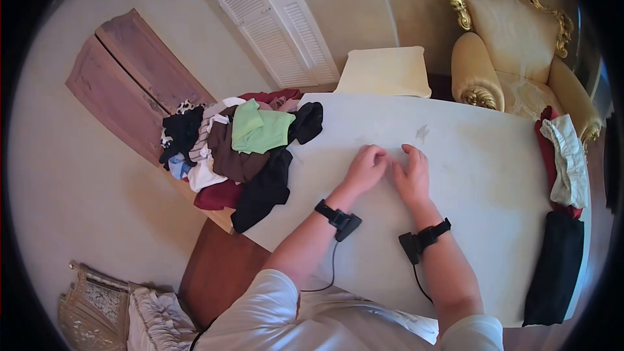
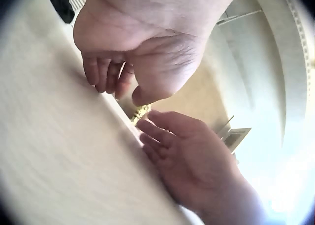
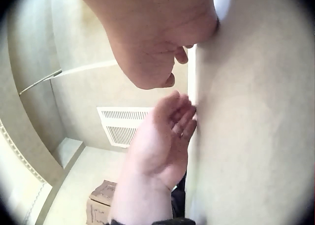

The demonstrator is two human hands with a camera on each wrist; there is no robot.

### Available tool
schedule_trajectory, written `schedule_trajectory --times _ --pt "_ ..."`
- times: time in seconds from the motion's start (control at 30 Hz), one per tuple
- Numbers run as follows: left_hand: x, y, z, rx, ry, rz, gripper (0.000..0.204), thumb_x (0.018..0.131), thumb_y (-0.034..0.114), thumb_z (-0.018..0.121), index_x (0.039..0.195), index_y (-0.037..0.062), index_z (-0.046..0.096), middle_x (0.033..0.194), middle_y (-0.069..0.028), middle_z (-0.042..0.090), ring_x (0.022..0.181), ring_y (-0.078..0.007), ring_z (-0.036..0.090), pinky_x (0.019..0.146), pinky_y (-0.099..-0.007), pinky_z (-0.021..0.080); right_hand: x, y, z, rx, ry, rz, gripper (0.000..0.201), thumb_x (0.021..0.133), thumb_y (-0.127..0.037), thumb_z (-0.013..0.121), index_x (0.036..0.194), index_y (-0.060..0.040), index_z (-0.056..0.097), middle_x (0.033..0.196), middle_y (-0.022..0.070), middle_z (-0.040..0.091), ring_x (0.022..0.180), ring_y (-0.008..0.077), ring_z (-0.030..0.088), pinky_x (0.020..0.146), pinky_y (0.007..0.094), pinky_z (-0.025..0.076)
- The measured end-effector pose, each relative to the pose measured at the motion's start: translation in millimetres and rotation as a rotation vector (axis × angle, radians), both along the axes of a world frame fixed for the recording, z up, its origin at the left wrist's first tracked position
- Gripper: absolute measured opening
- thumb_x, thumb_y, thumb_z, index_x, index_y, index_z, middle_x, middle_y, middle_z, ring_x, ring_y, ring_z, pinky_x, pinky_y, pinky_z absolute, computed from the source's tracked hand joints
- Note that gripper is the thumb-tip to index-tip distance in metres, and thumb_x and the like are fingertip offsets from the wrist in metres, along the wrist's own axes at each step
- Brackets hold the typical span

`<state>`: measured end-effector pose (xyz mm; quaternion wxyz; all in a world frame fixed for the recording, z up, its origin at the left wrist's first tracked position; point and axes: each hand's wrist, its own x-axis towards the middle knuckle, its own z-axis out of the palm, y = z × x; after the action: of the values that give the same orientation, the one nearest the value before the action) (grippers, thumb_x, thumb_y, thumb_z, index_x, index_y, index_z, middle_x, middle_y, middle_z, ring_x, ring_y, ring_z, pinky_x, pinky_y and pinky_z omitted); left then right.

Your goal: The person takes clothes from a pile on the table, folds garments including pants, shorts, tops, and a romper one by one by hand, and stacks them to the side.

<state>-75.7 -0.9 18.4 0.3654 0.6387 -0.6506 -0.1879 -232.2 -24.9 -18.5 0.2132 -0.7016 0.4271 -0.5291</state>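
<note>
My left hand (image 1: pixel 366 170) and right hand (image 1: pixel 412 177) lie low at the middle of the white table (image 1: pixel 364 253), close side by side. Nothing is held in either one. In the left wrist view, the left hand's fingers (image 2: pixel 102 75) hang loosely bent near the tabletop, with the right hand (image 2: pixel 189 158) facing it. From the right wrist view, the left hand (image 3: pixel 157 146) shows its palm and loosely curled fingers. A pile of clothes is to the left of the hands, with a light green garment (image 1: pixel 261 128) on top and a black garment (image 1: pixel 263 192) at its near edge.
Along the table's right edge lie a folded black garment (image 1: pixel 554 266), a pale garment (image 1: pixel 567 159) and a red one (image 1: pixel 546 156). Beyond the far edge stand a cream side table (image 1: pixel 383 71) and a gilded armchair (image 1: pixel 513 45). Cables hang from both wrist cameras.
</note>
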Motion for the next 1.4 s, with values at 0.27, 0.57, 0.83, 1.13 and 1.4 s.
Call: schedule_trajectory --times 0.27,0.57,0.83,1.13,1.4 --pt "168.8 17.2 17.8 0.103 -0.455 0.271 0.032 0.084 0.022 0.075 0.110 0.0043 0.067 0.119 -0.0221 0.063 0.114 -0.0390 0.060 0.098 -0.0439 0.050 -0.5 0.4 2.2 0.066 0.019 -0.002 0.036 0.084 -0.009 0.068 0.119 -0.0020 0.062 0.120 0.0200 0.064 0.118 0.0405 0.056 0.102 0.0467 0.047" --pt "253.1 76.3 -3.4 -0.075 -0.942 0.672 0.064 0.089 0.027 0.069 0.146 0.0083 0.047 0.157 -0.0233 0.034 0.149 -0.0407 0.028 0.120 -0.0537 0.025 0.0 0.3 3.4 0.068 0.020 0.011 0.032 0.082 -0.007 0.067 0.114 -0.0030 0.063 0.116 0.0187 0.065 0.116 0.0406 0.056 0.101 0.0467 0.047" --pt "248.3 73.1 -7.9 -0.032 -0.929 0.715 0.063 0.092 0.026 0.065 0.148 0.0088 0.044 0.160 -0.0219 0.032 0.151 -0.0392 0.027 0.121 -0.0527 0.023 -0.8 1.4 5.3 -0.017 0.016 0.037 0.027 0.080 -0.003 0.065 0.106 -0.0021 0.062 0.109 0.0195 0.064 0.110 0.0421 0.056 0.097 0.0494 0.046" --pt "248.6 71.7 16.0 -0.013 -0.688 0.718 0.056 0.089 0.026 0.067 0.141 0.0113 0.052 0.152 -0.0198 0.041 0.143 -0.0393 0.036 0.117 -0.0533 0.029 0.0 1.5 5.1 0.012 0.005 0.022 0.023 0.079 -0.004 0.066 0.102 -0.0031 0.064 0.109 0.0191 0.065 0.111 0.0421 0.056 0.099 0.0487 0.046" --pt "284.7 59.9 73.2 -0.279 -0.676 1.047 0.069 0.085 0.018 0.071 0.147 0.0153 0.042 0.157 -0.0181 0.031 0.143 -0.0382 0.034 0.112 -0.0549 0.032 0.6 0.8 2.2 0.007 0.007 0.022 0.024 0.078 -0.003 0.066 0.101 -0.0046 0.065 0.109 0.0191 0.064 0.113 0.0420 0.055 0.100 0.0491 0.046"
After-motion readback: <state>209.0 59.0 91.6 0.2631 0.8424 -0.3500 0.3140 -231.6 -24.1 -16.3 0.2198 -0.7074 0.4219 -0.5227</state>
